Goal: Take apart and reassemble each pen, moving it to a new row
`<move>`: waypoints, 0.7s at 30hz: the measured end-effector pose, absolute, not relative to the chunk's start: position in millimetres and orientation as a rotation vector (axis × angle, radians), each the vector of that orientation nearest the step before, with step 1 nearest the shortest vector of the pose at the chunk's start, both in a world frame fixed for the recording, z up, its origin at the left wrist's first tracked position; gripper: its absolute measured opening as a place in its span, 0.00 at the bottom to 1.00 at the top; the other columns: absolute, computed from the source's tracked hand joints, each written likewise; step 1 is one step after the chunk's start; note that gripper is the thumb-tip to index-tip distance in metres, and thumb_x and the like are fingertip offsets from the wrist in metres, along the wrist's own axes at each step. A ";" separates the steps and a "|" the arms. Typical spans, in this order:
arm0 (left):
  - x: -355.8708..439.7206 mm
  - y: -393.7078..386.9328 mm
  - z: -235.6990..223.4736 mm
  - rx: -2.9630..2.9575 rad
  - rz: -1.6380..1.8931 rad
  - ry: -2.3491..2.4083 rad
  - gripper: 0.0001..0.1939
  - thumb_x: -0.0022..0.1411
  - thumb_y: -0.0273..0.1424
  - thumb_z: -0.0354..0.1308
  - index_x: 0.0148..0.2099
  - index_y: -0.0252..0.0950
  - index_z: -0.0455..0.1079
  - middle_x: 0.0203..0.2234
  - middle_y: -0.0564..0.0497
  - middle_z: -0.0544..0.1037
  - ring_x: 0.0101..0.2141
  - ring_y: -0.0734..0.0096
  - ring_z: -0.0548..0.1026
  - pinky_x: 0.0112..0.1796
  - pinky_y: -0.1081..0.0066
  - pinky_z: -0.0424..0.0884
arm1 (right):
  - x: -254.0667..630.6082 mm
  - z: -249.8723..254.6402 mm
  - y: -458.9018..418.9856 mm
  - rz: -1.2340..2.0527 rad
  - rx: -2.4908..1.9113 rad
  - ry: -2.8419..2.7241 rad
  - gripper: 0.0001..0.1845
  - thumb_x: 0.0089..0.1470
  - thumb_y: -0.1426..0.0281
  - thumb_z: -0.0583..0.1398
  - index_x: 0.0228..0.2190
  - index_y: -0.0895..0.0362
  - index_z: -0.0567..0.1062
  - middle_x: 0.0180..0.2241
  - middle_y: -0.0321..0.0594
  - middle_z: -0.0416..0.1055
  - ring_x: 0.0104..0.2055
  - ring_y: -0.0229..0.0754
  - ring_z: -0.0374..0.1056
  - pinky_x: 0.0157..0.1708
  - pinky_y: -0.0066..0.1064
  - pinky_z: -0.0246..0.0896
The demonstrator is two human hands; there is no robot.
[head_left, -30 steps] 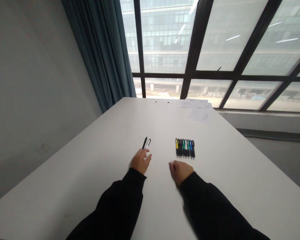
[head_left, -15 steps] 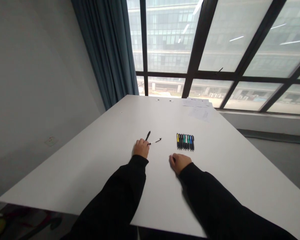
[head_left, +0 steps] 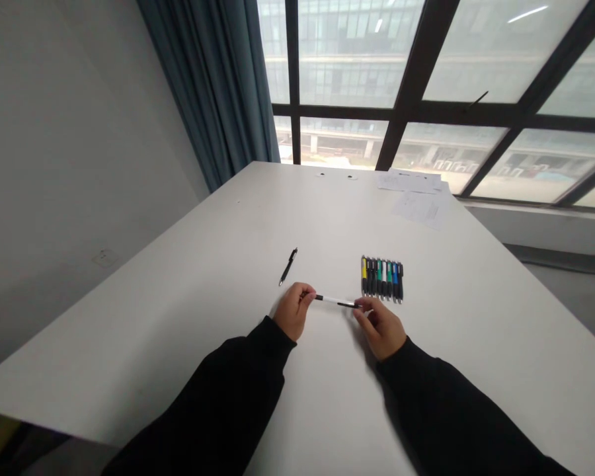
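Note:
Between my two hands a slim pen (head_left: 330, 300) with a white barrel and black ends is stretched out almost level. My left hand (head_left: 293, 309) pinches its left end, and my right hand (head_left: 378, 324) pinches the black end on the right; both tips are partly covered by fingers. Beyond my left hand a black pen (head_left: 288, 267) lies slanted on the white table (head_left: 218, 291). Just past my right hand several pens (head_left: 382, 279) lie side by side in a neat row, with yellow, black, green, white and blue barrels and dark grips.
Sheets of paper (head_left: 410, 181) lie at the far right of the table. Behind it are a blue curtain (head_left: 213, 79) and large dark-framed windows (head_left: 344, 112). A grey wall (head_left: 69, 132) with a socket (head_left: 106, 258) runs along the left.
My left hand has lifted the white pen and brought it nearer and to the right. My right hand has gone from resting closed on the table to pinching the pen's other end.

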State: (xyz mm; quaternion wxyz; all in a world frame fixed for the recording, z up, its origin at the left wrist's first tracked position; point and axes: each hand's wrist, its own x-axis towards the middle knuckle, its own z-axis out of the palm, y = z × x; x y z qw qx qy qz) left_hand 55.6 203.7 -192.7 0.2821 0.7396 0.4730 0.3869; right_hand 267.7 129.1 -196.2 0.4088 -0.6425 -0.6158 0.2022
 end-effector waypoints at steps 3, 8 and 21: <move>57.4 196.7 -184.4 1.500 1.080 1.070 0.09 0.61 0.37 0.58 0.37 0.36 0.65 0.23 0.55 0.70 0.23 0.75 0.68 0.27 0.73 0.65 | 270.8 -194.2 121.5 0.738 -1.495 -1.319 0.20 0.57 0.54 0.57 0.40 0.58 0.72 0.24 0.35 0.70 0.18 0.35 0.63 0.19 0.27 0.58; 56.7 195.5 -172.5 1.151 1.077 1.020 0.17 0.51 0.40 0.67 0.34 0.34 0.68 0.23 0.51 0.77 0.25 0.72 0.74 0.29 0.71 0.71 | 272.9 -186.1 115.3 0.834 -1.470 -1.149 0.20 0.57 0.54 0.58 0.40 0.58 0.74 0.28 0.39 0.74 0.17 0.34 0.63 0.15 0.25 0.55; 54.5 195.0 -168.8 1.239 1.124 1.084 0.12 0.52 0.38 0.67 0.33 0.34 0.76 0.23 0.50 0.78 0.23 0.74 0.72 0.26 0.74 0.71 | 278.5 -179.7 118.3 0.882 -1.459 -0.939 0.18 0.54 0.56 0.63 0.39 0.57 0.73 0.17 0.32 0.68 0.14 0.34 0.59 0.13 0.25 0.54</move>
